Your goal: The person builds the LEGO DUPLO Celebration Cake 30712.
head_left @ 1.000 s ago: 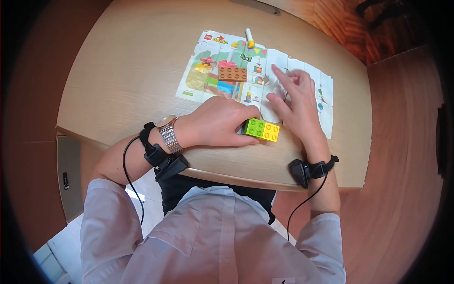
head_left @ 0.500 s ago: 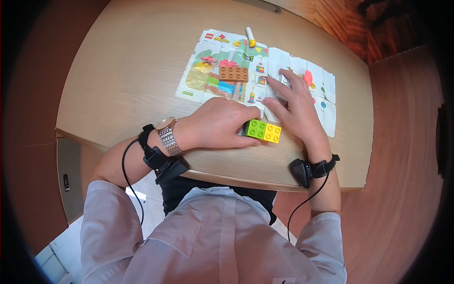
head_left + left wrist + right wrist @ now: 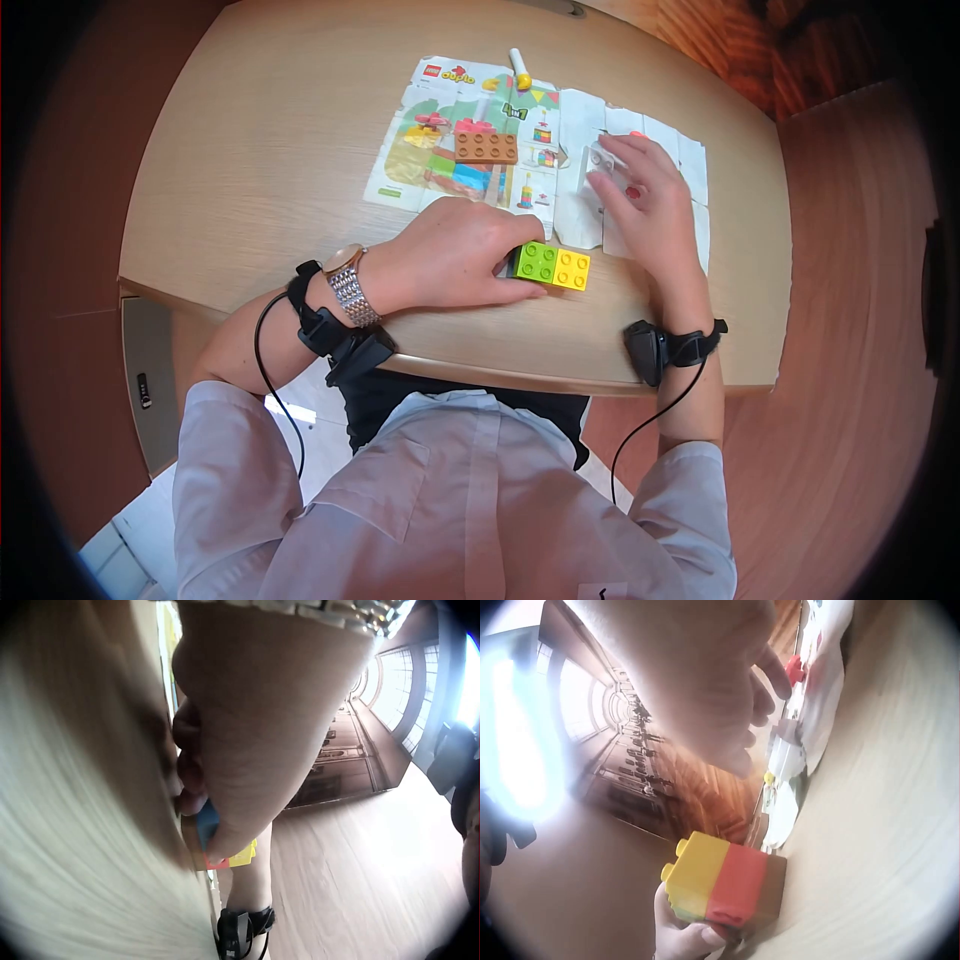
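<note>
My left hand [image 3: 465, 252] grips a stack of Duplo bricks at the table's near side, its thumb and fingers round the left end. Studded green [image 3: 538, 262] and yellow [image 3: 572, 268] bricks form the top; the right wrist view shows a red brick [image 3: 737, 881] and a brown base [image 3: 771, 889] beneath. My right hand [image 3: 655, 200] hovers over the leaflet with fingers spread loosely beside a white brick [image 3: 600, 158]. Its thumb and forefinger overlap that brick in the head view. From the right wrist, the fingers show a gap above the white brick [image 3: 786, 757].
A creased Duplo leaflet [image 3: 400, 165] lies unfolded on the wooden table [image 3: 250, 150]. On it are a brown studded brick [image 3: 487, 148] and, partly hidden by my right hand, a red piece [image 3: 795, 670]. A white stick-shaped piece with a yellow end [image 3: 518, 68] lies at the leaflet's far edge.
My right hand has drawn its outstretched fingers back and shifted slightly right, so the white brick now shows by its thumb. My left hand keeps its hold on the stack.
</note>
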Action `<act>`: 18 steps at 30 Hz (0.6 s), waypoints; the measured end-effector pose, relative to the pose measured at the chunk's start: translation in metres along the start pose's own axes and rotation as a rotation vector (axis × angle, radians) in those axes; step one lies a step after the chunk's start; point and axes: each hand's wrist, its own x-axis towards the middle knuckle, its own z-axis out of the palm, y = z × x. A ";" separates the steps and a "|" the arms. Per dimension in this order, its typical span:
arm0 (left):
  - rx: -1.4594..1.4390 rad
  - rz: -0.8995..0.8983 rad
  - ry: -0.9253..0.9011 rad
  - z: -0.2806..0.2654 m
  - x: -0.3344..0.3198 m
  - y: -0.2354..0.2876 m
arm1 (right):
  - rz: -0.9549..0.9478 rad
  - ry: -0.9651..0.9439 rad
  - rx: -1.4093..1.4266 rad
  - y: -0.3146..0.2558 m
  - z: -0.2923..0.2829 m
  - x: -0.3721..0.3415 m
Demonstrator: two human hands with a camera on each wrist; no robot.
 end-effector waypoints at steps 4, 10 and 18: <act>0.000 0.004 0.001 0.000 0.000 0.000 | 0.000 0.141 0.080 0.012 -0.006 0.004; -0.009 -0.008 -0.009 0.001 0.000 -0.001 | 0.004 0.164 0.154 0.021 -0.009 0.006; -0.019 -0.007 -0.012 0.000 -0.001 -0.001 | -0.235 -0.208 0.037 -0.027 0.005 0.025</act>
